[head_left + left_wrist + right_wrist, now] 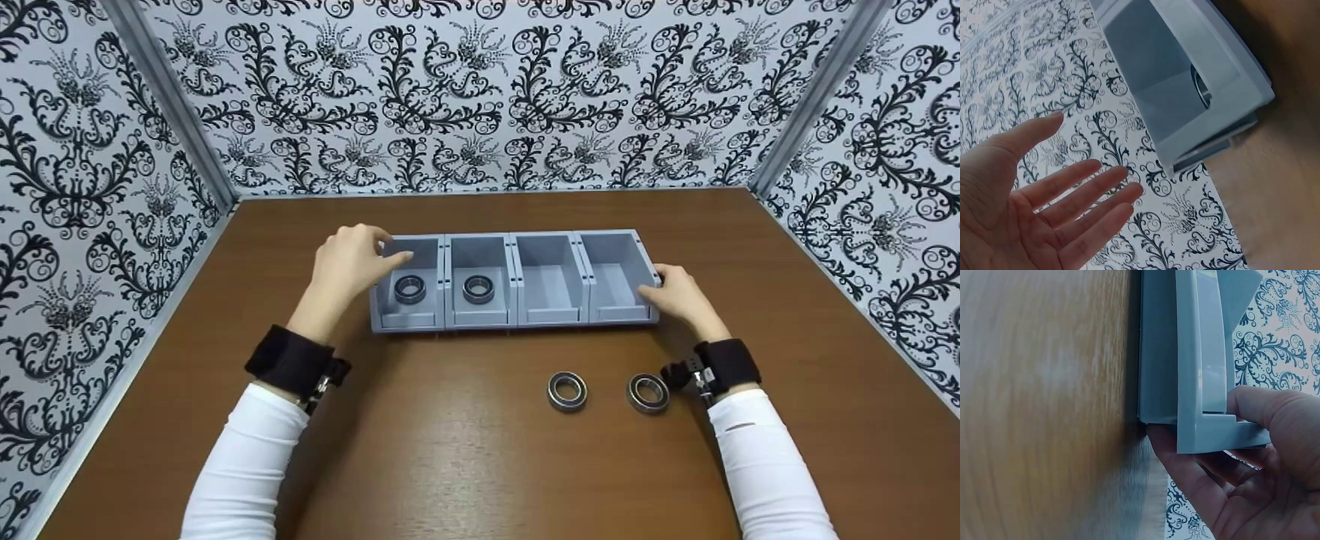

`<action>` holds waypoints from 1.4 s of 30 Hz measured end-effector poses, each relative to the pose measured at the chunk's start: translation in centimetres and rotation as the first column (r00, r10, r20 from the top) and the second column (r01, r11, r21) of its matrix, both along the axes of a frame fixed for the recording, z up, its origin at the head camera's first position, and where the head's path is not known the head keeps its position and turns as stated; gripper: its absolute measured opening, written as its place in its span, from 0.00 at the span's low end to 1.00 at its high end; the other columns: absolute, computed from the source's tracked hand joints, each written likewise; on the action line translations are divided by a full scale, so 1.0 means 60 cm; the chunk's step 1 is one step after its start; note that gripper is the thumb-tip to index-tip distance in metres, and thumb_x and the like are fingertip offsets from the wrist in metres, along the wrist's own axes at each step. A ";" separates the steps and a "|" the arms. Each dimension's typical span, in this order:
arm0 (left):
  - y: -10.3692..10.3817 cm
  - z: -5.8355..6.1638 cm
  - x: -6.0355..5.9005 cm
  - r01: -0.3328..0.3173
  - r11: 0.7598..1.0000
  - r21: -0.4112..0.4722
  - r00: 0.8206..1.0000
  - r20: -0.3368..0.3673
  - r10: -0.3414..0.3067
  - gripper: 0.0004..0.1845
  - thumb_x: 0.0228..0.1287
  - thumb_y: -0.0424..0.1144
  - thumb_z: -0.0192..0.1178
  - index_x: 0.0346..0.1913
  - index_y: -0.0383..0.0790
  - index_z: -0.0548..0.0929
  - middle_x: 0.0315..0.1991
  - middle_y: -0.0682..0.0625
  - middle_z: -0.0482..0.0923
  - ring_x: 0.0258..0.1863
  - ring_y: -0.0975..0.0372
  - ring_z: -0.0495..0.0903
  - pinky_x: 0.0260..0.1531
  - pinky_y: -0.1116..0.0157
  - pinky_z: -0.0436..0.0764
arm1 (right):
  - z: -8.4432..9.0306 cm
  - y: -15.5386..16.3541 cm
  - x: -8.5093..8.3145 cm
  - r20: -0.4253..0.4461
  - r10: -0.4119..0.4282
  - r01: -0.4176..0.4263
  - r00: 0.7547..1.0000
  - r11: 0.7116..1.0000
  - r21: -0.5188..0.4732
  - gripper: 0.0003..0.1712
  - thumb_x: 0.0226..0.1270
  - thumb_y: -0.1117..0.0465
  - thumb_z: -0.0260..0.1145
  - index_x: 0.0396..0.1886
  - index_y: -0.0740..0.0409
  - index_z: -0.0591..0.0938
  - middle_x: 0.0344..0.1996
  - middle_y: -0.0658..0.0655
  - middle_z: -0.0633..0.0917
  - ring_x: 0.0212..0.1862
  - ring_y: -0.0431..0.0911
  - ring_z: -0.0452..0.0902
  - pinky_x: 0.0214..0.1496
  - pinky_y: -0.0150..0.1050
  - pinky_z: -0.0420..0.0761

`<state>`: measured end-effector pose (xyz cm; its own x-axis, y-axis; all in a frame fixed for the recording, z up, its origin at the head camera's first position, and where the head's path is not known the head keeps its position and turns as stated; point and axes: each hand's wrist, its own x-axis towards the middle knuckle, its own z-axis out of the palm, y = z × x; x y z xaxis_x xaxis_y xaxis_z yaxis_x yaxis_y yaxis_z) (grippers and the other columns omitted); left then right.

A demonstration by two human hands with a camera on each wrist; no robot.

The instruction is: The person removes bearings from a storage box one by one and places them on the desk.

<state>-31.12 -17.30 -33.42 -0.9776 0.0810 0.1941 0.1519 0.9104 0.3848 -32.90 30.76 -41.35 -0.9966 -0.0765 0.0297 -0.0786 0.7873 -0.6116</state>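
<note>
A row of joined grey storage bins (551,315) stands on the table. One bearing (410,289) lies in the leftmost bin, and another bearing (478,289) in the bin beside it. My left hand (351,261) is at the row's left end; in the left wrist view its fingers (1092,197) are spread and apart from the bins, holding nothing. At the opposite end, my right hand (681,298) grips the rightmost bin's side wall. The right wrist view shows its thumb (1247,402) over the wall's edge and its fingers (1202,486) around the outside and underneath.
Two more bearings lie on the brown table (450,450) in front of the bins: a bearing (553,401) towards the middle and a bearing (636,403) near the right wrist. Patterned walls (480,97) enclose the table at the back and sides.
</note>
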 end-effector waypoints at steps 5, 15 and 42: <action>0.012 0.002 0.001 0.047 0.999 -0.010 0.999 0.002 -0.047 0.30 0.63 0.59 0.67 0.58 0.40 0.85 0.51 0.41 0.89 0.50 0.45 0.88 0.49 0.45 0.84 | 0.000 0.000 0.001 0.001 0.001 -0.001 1.000 1.000 -0.004 0.28 0.66 0.63 0.59 0.62 0.76 0.76 0.50 0.76 0.85 0.43 0.52 0.83 0.41 0.31 0.76; 0.035 -0.004 0.001 0.171 0.985 -0.010 0.985 0.021 -0.170 0.27 0.61 0.55 0.71 0.58 0.43 0.85 0.54 0.42 0.88 0.51 0.47 0.88 0.50 0.46 0.85 | 0.000 0.000 0.002 -0.008 0.004 -0.005 1.000 1.000 -0.013 0.26 0.67 0.64 0.60 0.60 0.76 0.77 0.49 0.75 0.86 0.40 0.47 0.82 0.41 0.30 0.76; 0.116 -0.012 -0.014 0.352 0.934 -0.061 0.936 0.028 -0.351 0.27 0.62 0.46 0.72 0.62 0.41 0.83 0.60 0.45 0.85 0.59 0.51 0.85 0.60 0.52 0.83 | 0.000 0.001 0.001 -0.021 0.012 -0.012 1.000 1.000 -0.001 0.27 0.68 0.64 0.61 0.62 0.77 0.76 0.51 0.78 0.85 0.48 0.60 0.85 0.47 0.39 0.80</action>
